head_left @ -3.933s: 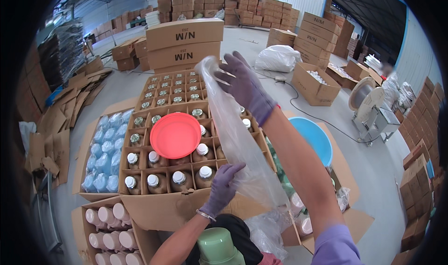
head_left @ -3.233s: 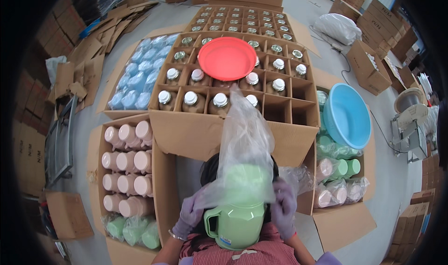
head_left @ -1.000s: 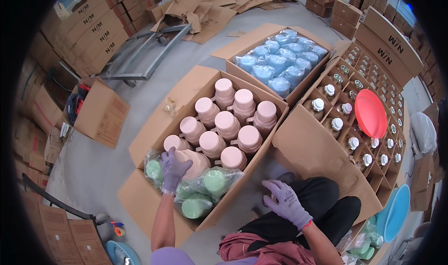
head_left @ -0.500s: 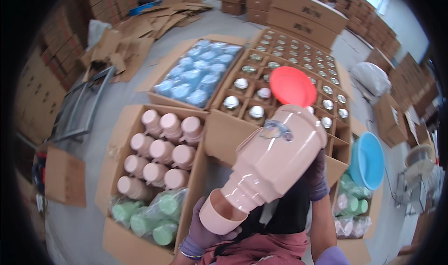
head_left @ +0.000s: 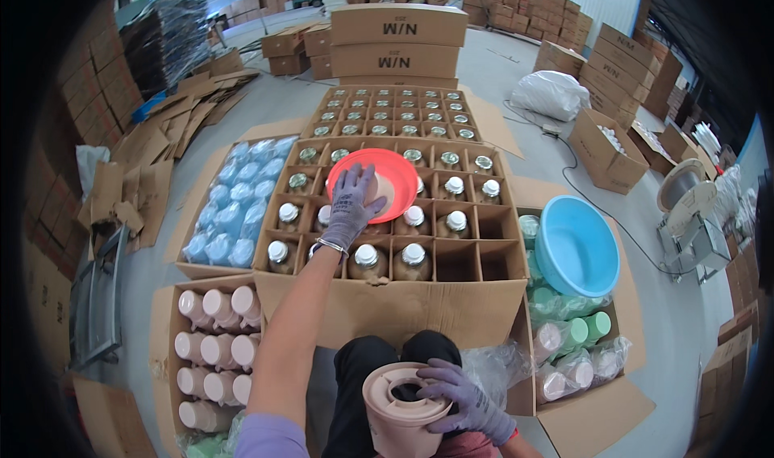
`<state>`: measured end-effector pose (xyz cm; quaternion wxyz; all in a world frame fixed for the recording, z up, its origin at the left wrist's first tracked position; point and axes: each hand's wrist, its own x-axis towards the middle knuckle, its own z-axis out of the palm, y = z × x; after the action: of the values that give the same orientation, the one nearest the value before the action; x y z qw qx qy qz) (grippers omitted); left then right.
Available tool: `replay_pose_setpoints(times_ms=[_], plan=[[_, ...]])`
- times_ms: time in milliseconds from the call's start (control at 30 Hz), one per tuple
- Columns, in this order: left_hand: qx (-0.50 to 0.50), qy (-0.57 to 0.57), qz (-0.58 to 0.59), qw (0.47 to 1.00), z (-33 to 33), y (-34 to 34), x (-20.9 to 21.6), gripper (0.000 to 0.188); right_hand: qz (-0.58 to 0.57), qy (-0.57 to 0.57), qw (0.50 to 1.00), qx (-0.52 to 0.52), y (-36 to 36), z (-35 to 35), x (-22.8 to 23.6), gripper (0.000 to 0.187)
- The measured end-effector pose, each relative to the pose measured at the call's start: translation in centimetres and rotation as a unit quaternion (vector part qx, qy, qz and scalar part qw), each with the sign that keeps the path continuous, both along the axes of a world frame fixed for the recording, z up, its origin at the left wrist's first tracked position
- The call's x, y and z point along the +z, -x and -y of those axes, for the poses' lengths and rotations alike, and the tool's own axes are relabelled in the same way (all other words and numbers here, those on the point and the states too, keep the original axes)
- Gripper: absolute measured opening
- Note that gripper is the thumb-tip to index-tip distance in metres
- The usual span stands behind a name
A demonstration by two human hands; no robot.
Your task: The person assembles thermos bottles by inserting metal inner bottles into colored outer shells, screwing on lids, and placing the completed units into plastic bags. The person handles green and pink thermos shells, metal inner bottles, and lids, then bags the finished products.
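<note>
My left hand [head_left: 351, 208], in a purple-grey glove, reaches into the red plastic bowl [head_left: 397, 172] on the divided carton. Its fingers are spread around a pale pink cup [head_left: 382, 193], which they partly hide. In my lap stands a pink thermos jug body [head_left: 397, 426], its round end with a dark ring-shaped opening facing up. My gloved right hand [head_left: 459, 393] grips that end at its right side, fingers over the rim. Silver-topped glass liners [head_left: 413, 255] fill many cells of the carton [head_left: 387, 297] around the bowl.
At left are a carton of pink jug parts [head_left: 218, 349] and one of blue wrapped pieces [head_left: 242, 192]. A blue basin [head_left: 576, 248] rests over the right-hand carton of green and pink parts. Stacked boxes [head_left: 395, 43] stand beyond; a cable [head_left: 592, 192] crosses the floor.
The pink cup has left the jug's narrow end and gone forward to the red bowl with my left hand. The jug body has come down upright into my lap. The view has turned right.
</note>
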<state>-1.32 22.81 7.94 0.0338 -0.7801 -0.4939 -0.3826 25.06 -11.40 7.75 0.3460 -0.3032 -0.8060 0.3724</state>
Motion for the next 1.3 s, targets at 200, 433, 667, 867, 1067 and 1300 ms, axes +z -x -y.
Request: replay_pose_setpoints(times_ms=[200,433,667,867,1067,1300], plan=[[-0.106,0.11,0.094,0.984,4.2,-4.1,-0.7,0.038,0.044,-0.03,0.997,-0.062,-1.3,0.2,2.0,0.061],[-0.259,0.486,0.371,0.748,32.0,-1.5,0.5,0.036,-0.023,-0.036,0.999,-0.004,-1.0,-1.9,-1.4,0.06],[-0.21,0.478,0.495,0.695,33.4,-3.4,1.8,0.059,0.062,0.024,0.996,-0.063,-3.4,-1.4,3.9,0.085],[-0.201,0.44,0.407,0.775,35.6,-3.8,-0.3,0.059,0.027,0.022,0.997,-0.067,0.5,0.8,3.3,0.092],[-0.175,0.298,0.116,0.931,37.8,-1.8,3.4,0.054,0.096,-0.039,0.994,-0.022,-4.9,-2.5,-2.9,0.098],[-0.227,0.476,0.446,0.723,31.1,-0.6,0.3,0.051,0.025,-0.011,0.997,-0.067,2.7,1.9,8.9,0.099]])
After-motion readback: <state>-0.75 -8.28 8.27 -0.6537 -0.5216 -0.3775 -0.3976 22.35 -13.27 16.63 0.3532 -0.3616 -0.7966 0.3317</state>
